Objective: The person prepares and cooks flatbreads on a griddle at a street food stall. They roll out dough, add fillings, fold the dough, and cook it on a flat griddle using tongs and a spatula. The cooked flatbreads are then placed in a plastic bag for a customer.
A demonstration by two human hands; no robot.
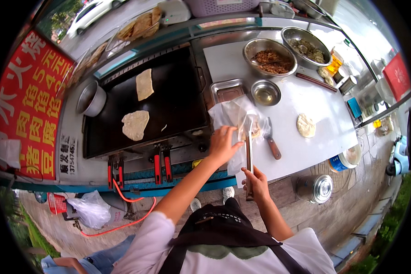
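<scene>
My right hand grips a pair of long metal tongs, whose far end reaches a clear plastic bag. Inside or under the thin film a piece of flatbread shows in part. At the bag's left side is my left hand, thumb and fingers spread; the fingertips meet the film, but whether they pinch it is unclear. Just right of the bag lies a metal spatula with a wooden handle. A flattened round of dough rests farther right on the white worktop.
Left is a black griddle with a rectangular dough sheet and an irregular flatbread. Behind the bag are a metal tray, a small steel bowl, and bowls of reddish filling and greenish filling. A rolling pin lies right.
</scene>
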